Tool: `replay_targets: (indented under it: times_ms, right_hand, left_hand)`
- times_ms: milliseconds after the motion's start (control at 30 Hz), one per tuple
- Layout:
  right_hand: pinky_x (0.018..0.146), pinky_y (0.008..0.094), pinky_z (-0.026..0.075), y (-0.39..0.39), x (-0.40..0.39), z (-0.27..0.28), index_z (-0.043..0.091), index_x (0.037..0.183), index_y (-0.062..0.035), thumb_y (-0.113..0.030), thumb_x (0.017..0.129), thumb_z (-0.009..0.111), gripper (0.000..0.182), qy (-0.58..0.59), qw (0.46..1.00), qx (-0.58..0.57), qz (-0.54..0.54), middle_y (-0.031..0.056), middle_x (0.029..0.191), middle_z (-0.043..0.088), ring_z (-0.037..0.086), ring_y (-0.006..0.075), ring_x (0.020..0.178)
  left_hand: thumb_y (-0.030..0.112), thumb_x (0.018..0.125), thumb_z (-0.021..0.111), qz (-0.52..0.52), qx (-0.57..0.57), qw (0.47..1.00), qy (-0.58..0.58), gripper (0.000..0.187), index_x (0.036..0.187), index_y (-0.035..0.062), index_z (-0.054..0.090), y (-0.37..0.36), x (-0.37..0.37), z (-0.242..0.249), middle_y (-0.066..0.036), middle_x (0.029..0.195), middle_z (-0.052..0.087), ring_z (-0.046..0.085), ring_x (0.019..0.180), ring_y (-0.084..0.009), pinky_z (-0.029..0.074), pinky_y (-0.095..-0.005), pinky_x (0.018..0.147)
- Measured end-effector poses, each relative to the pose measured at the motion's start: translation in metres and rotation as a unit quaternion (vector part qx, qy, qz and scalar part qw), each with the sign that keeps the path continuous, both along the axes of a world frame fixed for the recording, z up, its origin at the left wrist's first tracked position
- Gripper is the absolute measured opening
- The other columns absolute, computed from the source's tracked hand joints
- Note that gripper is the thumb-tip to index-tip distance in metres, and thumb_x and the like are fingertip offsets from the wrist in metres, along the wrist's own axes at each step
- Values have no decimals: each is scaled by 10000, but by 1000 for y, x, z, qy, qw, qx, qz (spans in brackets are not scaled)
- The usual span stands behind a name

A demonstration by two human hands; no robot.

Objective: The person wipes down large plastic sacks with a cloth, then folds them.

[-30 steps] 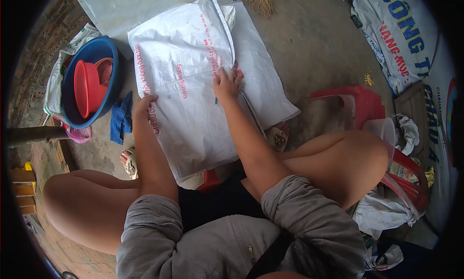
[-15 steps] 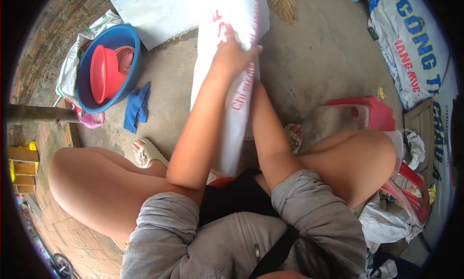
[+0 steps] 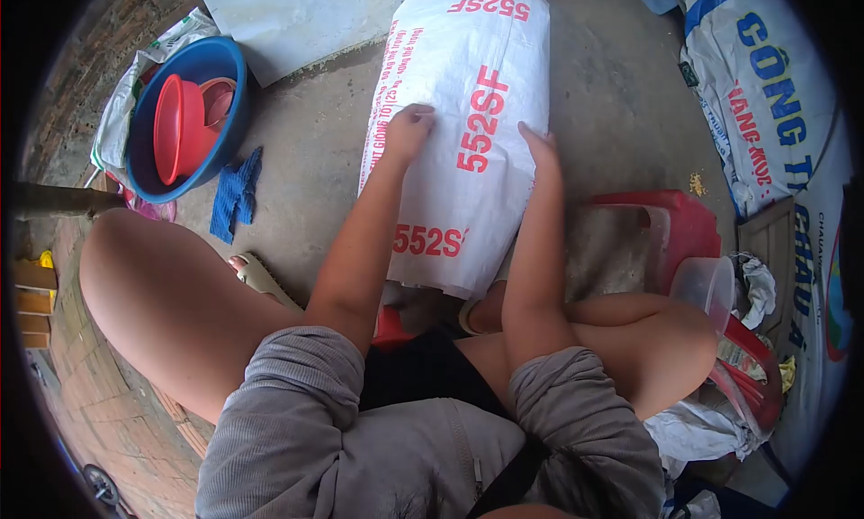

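A white woven sack [image 3: 450,186] with red "552SF" print lies spread out in front of me, between my knees. My left hand [image 3: 409,132] is on its upper left part, fingers curled in and closed on the material. At the right edge, my right hand [image 3: 541,148] grips the sack with the thumb on top, while its other fingers are hidden behind the edge. The sack's lower end hangs near my feet.
On the left stands a blue basin [image 3: 236,128] holding red plastic bowls [image 3: 180,128]. A blue cloth [image 3: 236,193] lies beside it. To the right are a red plastic stool [image 3: 688,240], a clear tub [image 3: 706,290] and large printed sacks [image 3: 756,96]. A pale board [image 3: 315,24] lies ahead.
The sack was a narrow, folded strip with my forearms crossing near it; now it is spread wide and flat. My hands have moved apart, the right one to the right edge.
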State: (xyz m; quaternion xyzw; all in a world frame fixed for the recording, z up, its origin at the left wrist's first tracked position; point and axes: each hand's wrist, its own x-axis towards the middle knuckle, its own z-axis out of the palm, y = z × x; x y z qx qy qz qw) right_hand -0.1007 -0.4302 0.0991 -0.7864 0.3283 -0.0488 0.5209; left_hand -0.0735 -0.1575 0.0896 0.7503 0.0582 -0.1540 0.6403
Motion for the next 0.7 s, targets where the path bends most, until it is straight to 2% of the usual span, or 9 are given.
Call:
replay_targets:
  times_ms: [33,100,133,233,267,300,367,600,700]
  right_hand:
    - [1019,376,411,-5,1,-43,479,1290,76,-348,678,850,832,-5,1000,10,-11,211,1296,555,528,289,1222]
    - [1022,369,412,3,-14,-107,472,1327,63,-343,624,883,909,-74,997,28,1,204,1312,559,543,287,1209]
    - [1000,361,427,21,-29,-97,541,1286,34,-340,632,878,825,-3,996,78,-39,173,1266,605,575,276,1169]
    - [941,361,458,41,-40,-107,608,1222,4,-342,654,864,713,-43,991,75,-105,147,1197,653,618,264,1104]
    - [941,361,458,43,-37,-108,608,1222,4,-342,654,864,713,-44,990,77,-106,147,1197,653,618,264,1104]
    - [922,353,465,47,-35,-102,596,1232,12,-317,682,856,691,-51,987,118,-94,137,1186,648,617,248,1078]
    - [903,344,472,53,-36,-83,584,1242,20,-293,711,847,670,-58,983,154,-86,127,1175,643,616,233,1052]
    - [1029,407,376,47,-28,-100,445,1380,20,-505,646,851,989,120,934,335,34,180,1351,535,504,289,1245]
    - [1001,404,412,74,-40,-55,488,1365,-29,-460,728,808,833,99,892,436,66,144,1320,570,532,271,1211]
  left_hand:
    - [336,858,674,116,85,983,-114,389,1141,70,657,14,10,-14,-116,979,710,673,856,-260,520,-368,797]
    - [359,812,717,154,120,977,-81,508,1213,61,622,45,17,-22,-134,1028,695,665,931,-272,508,-364,841]
    - [359,812,717,154,121,977,-84,508,1213,61,622,48,12,-30,-134,1028,695,665,931,-272,508,-364,841]
    - [401,760,764,248,484,826,-150,664,1289,49,568,63,-7,-60,-145,1093,675,648,990,-278,495,-352,869]
    - [402,759,775,186,247,950,-46,723,1316,20,516,73,-9,-67,-153,1127,651,628,1015,-263,486,-355,887]
    - [404,758,786,106,-11,992,64,786,1343,-10,464,77,-10,-73,-161,1161,628,608,1040,-248,476,-357,905]
    - [406,761,786,146,-41,988,32,748,1314,-10,502,76,-11,-72,-179,1141,639,627,1022,-258,489,-365,892]
    - [388,734,803,-87,-128,950,271,689,1258,4,575,112,-1,16,-160,1149,669,667,1000,-257,517,-366,889]
    - [338,727,804,-83,-154,942,285,661,1251,4,580,118,-9,10,-151,1149,673,666,1010,-263,518,-378,903]
